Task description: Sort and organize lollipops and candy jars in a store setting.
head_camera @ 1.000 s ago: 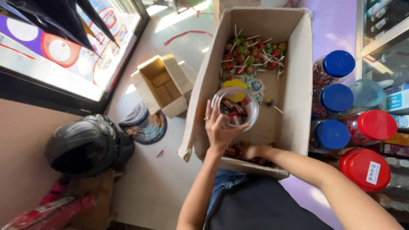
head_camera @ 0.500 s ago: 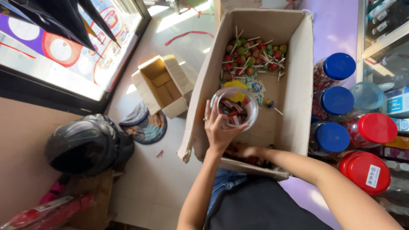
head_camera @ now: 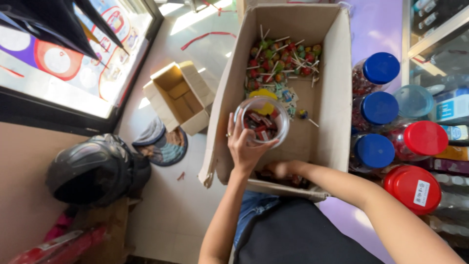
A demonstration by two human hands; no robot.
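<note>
Over the near end of the large open brown cardboard box (head_camera: pixel 332 142), the left hand (head_camera: pixel 246 146) grips a clear, round, lidless plastic jar (head_camera: pixel 262 121), fingers wrapped about its side and the mouth turned up toward the camera. Small red and dark wrapped sweets (head_camera: pixel 258 128) lie inside it, filling it only part way. The right hand (head_camera: pixel 279 169) is down at the box's near wall, below the jar, among more wrapped sweets; its fingers are mostly hidden by the wall and the jar, so I cannot tell whether it is closed on anything.

At the far end of the box lies a loose heap of lollipops with white sticks (head_camera: pixel 283 58), and between them and the jar some small flat packets (head_camera: pixel 289 95). Beside the box on the right stand three clear jars with blue lids (head_camera: pixel 378 110) and two with red lids (head_camera: pixel 420 161).

To do this step well, my judgement is that the jar should stay level and directly above the box, so that any sweet that misses the mouth falls back into the cardboard and not onto the pale tiled floor (head_camera: pixel 185 205). The jar's mouth is narrow beside a full fist, so small handfuls released low over the rim seem wiser. A firm grip low on the jar keeps it from tipping as weight is added.
</note>
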